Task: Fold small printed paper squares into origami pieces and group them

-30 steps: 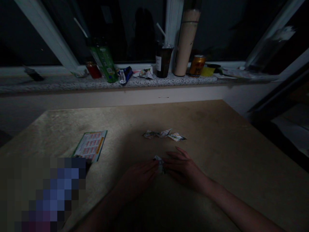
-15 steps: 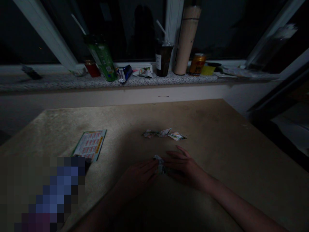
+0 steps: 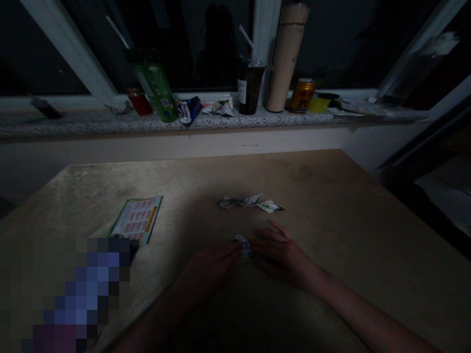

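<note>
A small folded paper, pale with printed patches, sits low over the table between my two hands. My left hand has its fingers pressed together on the paper's left side. From the right, the fingertips of my right hand pinch the other side, while some of its fingers are lifted and apart. Dim light hides the thumbs and the paper's lower part. Just beyond the hands, three folded printed paper pieces lie in a row. A printed card like a calendar lies to the left.
The wooden table meets a wall under a granite sill. Along the sill stand a green bottle, a dark cup with a straw, a tall beige flask and an orange can. Blurred blocks cover the lower left.
Both hands stay at the folded paper, with only a very slight shift of the fingers. The view has tilted a little; the other things lie as before.
</note>
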Available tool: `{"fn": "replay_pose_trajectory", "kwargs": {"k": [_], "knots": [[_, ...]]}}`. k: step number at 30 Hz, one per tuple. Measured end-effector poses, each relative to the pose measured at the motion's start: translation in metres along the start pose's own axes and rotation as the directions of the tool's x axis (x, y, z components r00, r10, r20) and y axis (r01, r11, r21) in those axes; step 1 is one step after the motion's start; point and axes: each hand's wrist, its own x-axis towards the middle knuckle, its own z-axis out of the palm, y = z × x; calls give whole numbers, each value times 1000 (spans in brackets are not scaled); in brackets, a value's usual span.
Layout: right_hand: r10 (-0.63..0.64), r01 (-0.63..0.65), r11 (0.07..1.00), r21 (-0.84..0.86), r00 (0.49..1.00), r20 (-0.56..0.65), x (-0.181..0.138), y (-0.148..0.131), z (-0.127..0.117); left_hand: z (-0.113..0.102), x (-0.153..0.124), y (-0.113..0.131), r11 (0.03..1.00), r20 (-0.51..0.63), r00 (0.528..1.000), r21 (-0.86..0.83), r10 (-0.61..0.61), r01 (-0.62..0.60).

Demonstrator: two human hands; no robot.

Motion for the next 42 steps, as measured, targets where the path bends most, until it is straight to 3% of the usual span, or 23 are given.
{"fn": "replay_pose_trajectory", "kwargs": {"k": [6, 13, 24, 35, 42], "knots": [[-39, 32, 990, -136, 998, -49, 7, -3, 6, 2, 1, -1, 995, 63, 993, 42, -98, 95], [-55, 101, 922, -375, 990, 133, 30, -5, 4, -3, 3, 1, 990, 105, 988, 99, -113, 103], [-160, 239, 914, -327, 955, 249, 43, 0, 12, -3, 6, 7, 984, 80, 984, 92, -162, 154], [-102, 133, 977, -165, 978, 182, 45, 7, 17, 0, 8, 16, 964, 29, 964, 17, -264, 264], [-100, 170, 941, -292, 965, 241, 46, 1, 18, -2, 6, 22, 969, -13, 969, -25, -247, 247]]}}
